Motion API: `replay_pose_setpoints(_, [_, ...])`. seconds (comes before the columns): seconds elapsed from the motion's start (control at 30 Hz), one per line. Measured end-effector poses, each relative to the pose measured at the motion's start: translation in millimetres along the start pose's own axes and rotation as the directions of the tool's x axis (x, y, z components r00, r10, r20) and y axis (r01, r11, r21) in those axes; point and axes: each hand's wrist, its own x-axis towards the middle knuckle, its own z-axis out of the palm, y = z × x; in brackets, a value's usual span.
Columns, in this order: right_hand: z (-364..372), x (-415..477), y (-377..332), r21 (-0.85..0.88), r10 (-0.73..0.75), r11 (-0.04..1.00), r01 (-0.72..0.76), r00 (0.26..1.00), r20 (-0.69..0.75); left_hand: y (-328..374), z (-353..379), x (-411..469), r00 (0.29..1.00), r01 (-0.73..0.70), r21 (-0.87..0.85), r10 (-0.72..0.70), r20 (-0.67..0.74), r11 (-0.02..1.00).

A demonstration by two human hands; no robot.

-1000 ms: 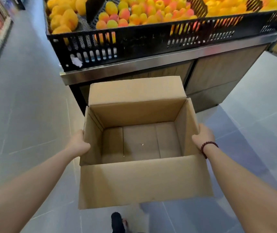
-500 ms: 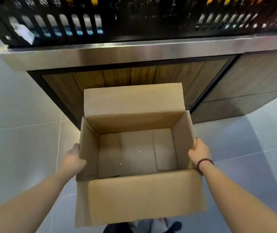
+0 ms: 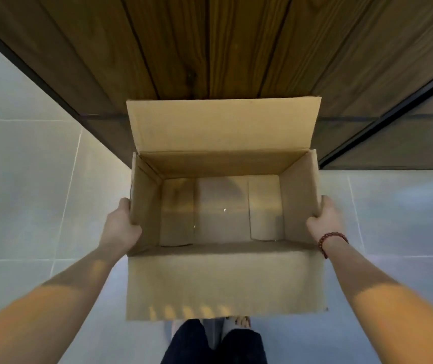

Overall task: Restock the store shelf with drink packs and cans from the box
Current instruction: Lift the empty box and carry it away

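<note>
I have lowered the empty box (image 3: 223, 211) close against the wood-panelled base (image 3: 210, 48) near the floor (image 3: 26, 179), my left hand (image 3: 121, 227) and right hand (image 3: 324, 222) clamped on its side walls, so unloading looks finished.

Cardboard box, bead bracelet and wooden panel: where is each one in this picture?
Cardboard box (image 3: 220, 214): head view, on its bare inside floor.
Bead bracelet (image 3: 333, 235): head view, on the red beads across the right wrist.
Wooden panel (image 3: 210, 48): head view, on the dark planks behind the box.
</note>
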Motion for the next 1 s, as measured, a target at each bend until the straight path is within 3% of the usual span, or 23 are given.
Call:
replay_pose_setpoints(0.4, [114.8,85.1,24.4,-0.078,-0.023,0.997,0.024,1.000,0.012,-37.5,82.1,96.1,0.991,-0.017,-0.017,0.014,-0.136,1.000])
replay_pose_setpoints(1.0, [154.8,108.3,24.5,-0.157,0.027,0.987,-0.019,0.998,0.048,-57.8,103.8,137.8,0.993,0.061,0.037,-0.057,-0.104,0.997])
